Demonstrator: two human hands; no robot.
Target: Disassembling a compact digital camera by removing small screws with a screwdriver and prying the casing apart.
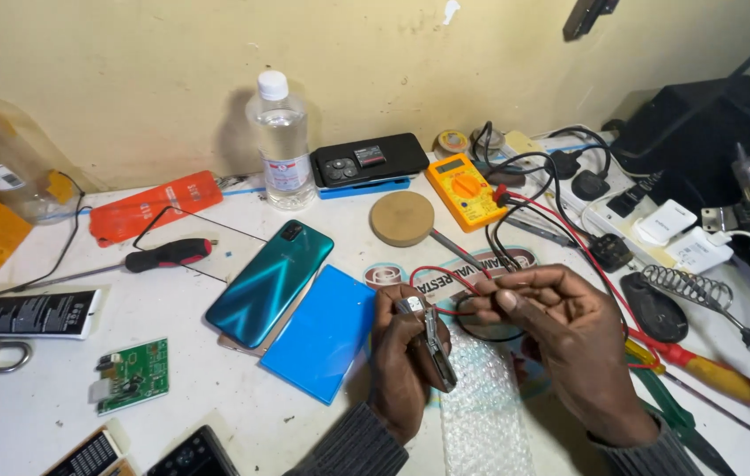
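Note:
My left hand point(401, 361) grips a small metal tool point(435, 339), like a clipper or cutter, held upright over the table. My right hand point(560, 330) pinches a thin red and black wire point(432, 273) that loops toward the tool's tip. Both hands hover above a strip of bubble wrap point(481, 410). A teal phone point(269, 282) and a blue flat panel point(322, 330) lie just left of my left hand.
An orange multimeter point(465, 189) with leads, a round wooden disc point(401, 218), a water bottle point(281, 141), a black phone point(368, 159), a red-handled screwdriver point(168, 256), a green circuit board point(133, 375), a power strip with plugs point(648, 220) and a soldering iron stand point(683, 286) crowd the white table.

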